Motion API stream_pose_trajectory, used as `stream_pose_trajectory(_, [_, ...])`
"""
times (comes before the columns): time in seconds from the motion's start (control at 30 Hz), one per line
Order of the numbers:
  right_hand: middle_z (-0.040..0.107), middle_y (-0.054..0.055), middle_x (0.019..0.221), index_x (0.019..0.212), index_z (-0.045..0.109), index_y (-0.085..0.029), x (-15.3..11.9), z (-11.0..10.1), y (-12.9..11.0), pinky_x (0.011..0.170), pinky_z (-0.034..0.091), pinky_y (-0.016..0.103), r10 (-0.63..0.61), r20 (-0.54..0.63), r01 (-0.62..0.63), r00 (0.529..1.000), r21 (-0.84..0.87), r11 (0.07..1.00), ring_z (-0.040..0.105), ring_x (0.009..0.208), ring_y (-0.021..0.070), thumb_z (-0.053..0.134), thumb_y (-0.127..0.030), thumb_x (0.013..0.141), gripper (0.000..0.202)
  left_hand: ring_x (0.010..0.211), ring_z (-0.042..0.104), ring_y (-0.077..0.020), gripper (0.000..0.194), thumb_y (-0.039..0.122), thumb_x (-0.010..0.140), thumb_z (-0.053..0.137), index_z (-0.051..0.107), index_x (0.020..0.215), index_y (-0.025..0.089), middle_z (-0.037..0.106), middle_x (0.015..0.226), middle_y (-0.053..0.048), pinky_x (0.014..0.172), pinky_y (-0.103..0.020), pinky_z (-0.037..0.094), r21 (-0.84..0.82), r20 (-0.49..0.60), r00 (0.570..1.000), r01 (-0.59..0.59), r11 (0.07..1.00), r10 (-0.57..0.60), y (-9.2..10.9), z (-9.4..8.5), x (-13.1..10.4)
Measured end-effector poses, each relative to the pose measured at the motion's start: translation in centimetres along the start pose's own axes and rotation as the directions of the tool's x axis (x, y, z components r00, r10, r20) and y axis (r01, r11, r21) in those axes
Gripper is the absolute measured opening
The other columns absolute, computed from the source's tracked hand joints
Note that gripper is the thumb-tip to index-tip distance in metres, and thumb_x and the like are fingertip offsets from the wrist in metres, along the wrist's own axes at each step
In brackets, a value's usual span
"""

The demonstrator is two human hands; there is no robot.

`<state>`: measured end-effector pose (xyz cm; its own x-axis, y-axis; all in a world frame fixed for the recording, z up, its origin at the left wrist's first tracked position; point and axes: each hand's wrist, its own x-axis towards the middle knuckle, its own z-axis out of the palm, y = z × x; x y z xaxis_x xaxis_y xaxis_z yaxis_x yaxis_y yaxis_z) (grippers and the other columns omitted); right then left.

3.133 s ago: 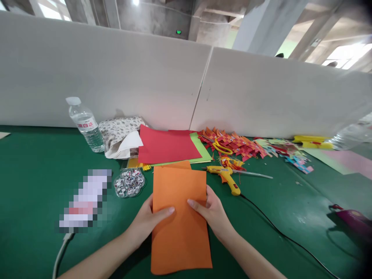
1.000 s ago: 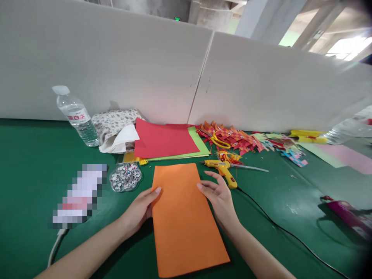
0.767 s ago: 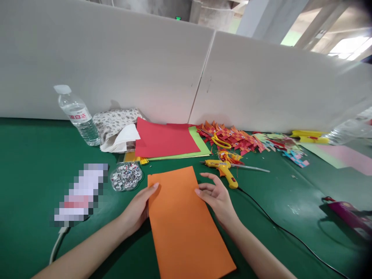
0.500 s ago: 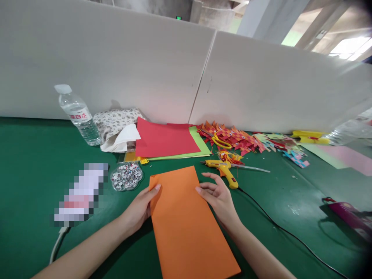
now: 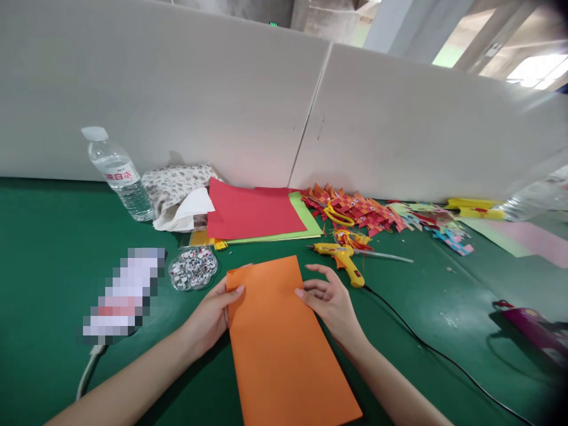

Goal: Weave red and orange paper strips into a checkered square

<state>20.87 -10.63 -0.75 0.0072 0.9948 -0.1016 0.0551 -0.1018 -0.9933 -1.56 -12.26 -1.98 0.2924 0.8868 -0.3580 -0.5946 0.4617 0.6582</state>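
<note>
Checking the grip first: what is the left hand [image 5: 209,313] doing?

It is pinching the orange sheet [image 5: 284,349] near its upper left corner. The thumb is lying on the top face, pointing inward; the other fingers are passing behind the edge, mostly hidden.

And the right hand [image 5: 331,302]?

Its thumb tip is resting on the sheet's right edge, below the upper right corner. The index finger is arching clear of the sheet; the others are curling in by the edge. Whether they are closing on the sheet from behind, I cannot tell.

So where is the sheet sitting?

Between the two hands, with both touching its upper part. Its long body is slanting down and rightward, running out of view; whether it is touching the green bench [image 5: 421,290], I cannot tell.

And nearby?

A yellow glue gun [image 5: 348,267] is lying just beyond the right hand; a clear case of googly eyes [image 5: 194,269] is lying near the left.
</note>
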Motion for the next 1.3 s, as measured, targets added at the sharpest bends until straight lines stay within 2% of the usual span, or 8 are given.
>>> stream_pose_trajectory(0.4, [0.064, -0.003, 0.069, 0.104, 0.048, -0.022, 0.0, 0.0, 0.0, 0.052, 0.044, 0.019, -0.007, 0.017, 0.007, 1.000, -0.009, 1.000, 0.058, 0.058, 0.0093, 0.074, -0.030, 0.066, 0.046, 0.104, 0.062, -0.0265, 0.046, 0.018, 0.081, 0.061, 0.049, 0.125, 0.018, 0.061, 0.120, -0.012, 0.083, -0.034, 0.052, 0.014, -0.011, 1.000, 0.018, 1.000, -0.018, -0.2, -0.3, 0.3])
stream_pose_trajectory(0.6, [0.063, -0.004, 0.068, 0.103, 0.048, -0.022, 0.0, 0.1, 0.0, 0.052, 0.044, 0.019, -0.013, 0.013, 0.013, 1.000, -0.021, 1.000, 0.057, 0.057, 0.0089, 0.074, -0.030, 0.066, 0.046, 0.113, 0.056, -0.0271, 0.045, 0.041, 0.088, 0.048, 0.050, 0.126, 0.016, 0.058, 0.125, -0.012, 0.092, -0.036, 0.047, -0.062, -0.040, 0.995, 0.089, 0.994, -0.092, 0.1, 0.6, 0.2])
stream_pose_trajectory(0.67, [0.062, -0.004, 0.067, 0.102, 0.048, -0.022, 0.0, 0.1, 0.0, 0.052, 0.044, 0.020, -0.015, 0.016, 0.015, 1.000, -0.031, 0.999, 0.057, 0.056, 0.0091, 0.074, -0.030, 0.066, 0.045, 0.115, 0.054, -0.0262, 0.048, 0.045, 0.088, 0.044, 0.048, 0.128, 0.019, 0.057, 0.127, -0.010, 0.093, -0.035, 0.046, -0.078, -0.042, 0.994, 0.100, 0.992, -0.104, 0.2, 0.8, 0.2])
stream_pose_trajectory(0.77, [0.061, -0.004, 0.066, 0.102, 0.048, -0.022, 0.0, 0.1, 0.0, 0.052, 0.044, 0.021, -0.009, 0.027, 0.011, 1.000, -0.038, 0.999, 0.057, 0.055, 0.0096, 0.074, -0.031, 0.065, 0.045, 0.117, 0.052, -0.0236, 0.049, 0.050, 0.088, 0.043, 0.041, 0.133, 0.031, 0.055, 0.129, -0.003, 0.093, -0.036, 0.046, -0.076, -0.038, 0.997, 0.067, 0.995, -0.070, 0.4, 0.8, 0.2])
stream_pose_trajectory(0.97, [0.061, -0.004, 0.065, 0.102, 0.047, -0.021, 0.0, 0.1, -0.2, 0.053, 0.044, 0.022, -0.022, 0.046, 0.025, 0.999, -0.069, 0.997, 0.056, 0.055, 0.0103, 0.074, -0.032, 0.065, 0.047, 0.115, 0.054, -0.0239, 0.048, 0.044, 0.087, 0.047, 0.041, 0.133, 0.031, 0.058, 0.125, -0.004, 0.090, -0.035, 0.046, -0.034, -0.110, 0.994, -0.014, 0.999, 0.011, 0.5, 1.0, 0.0])
stream_pose_trajectory(1.07, [0.061, -0.004, 0.065, 0.101, 0.047, -0.021, 0.0, 0.2, -0.2, 0.053, 0.043, 0.023, -0.031, 0.066, 0.036, 0.997, -0.085, 0.996, 0.056, 0.055, 0.0111, 0.073, -0.032, 0.065, 0.046, 0.111, 0.056, -0.0274, 0.052, 0.047, 0.086, 0.046, 0.042, 0.133, 0.028, 0.059, 0.124, -0.007, 0.087, -0.038, 0.048, -0.065, -0.132, 0.991, -0.001, 0.998, -0.007, 0.6, 1.2, -0.2])
stream_pose_trajectory(1.17, [0.060, -0.004, 0.064, 0.100, 0.048, -0.021, -0.1, 0.1, -0.3, 0.052, 0.042, 0.024, -0.036, 0.061, 0.041, 0.997, -0.090, 0.995, 0.055, 0.054, 0.0115, 0.073, -0.033, 0.065, 0.045, 0.110, 0.056, -0.0286, 0.054, 0.044, 0.083, 0.051, 0.043, 0.133, 0.024, 0.060, 0.122, -0.009, 0.085, -0.037, 0.048, -0.051, -0.106, 0.994, 0.011, 0.999, -0.016, 0.7, 1.1, -0.4])
stream_pose_trajectory(1.3, [0.059, -0.004, 0.064, 0.099, 0.048, -0.022, 0.0, 0.0, -0.3, 0.051, 0.042, 0.025, -0.035, 0.058, 0.041, 0.998, -0.097, 0.994, 0.055, 0.054, 0.0122, 0.073, -0.034, 0.065, 0.044, 0.114, 0.054, -0.0247, 0.055, 0.036, 0.082, 0.056, 0.042, 0.134, 0.026, 0.058, 0.125, -0.006, 0.090, -0.033, 0.046, -0.024, -0.062, 0.998, 0.014, 1.000, -0.016, 0.7, 0.9, -0.3])
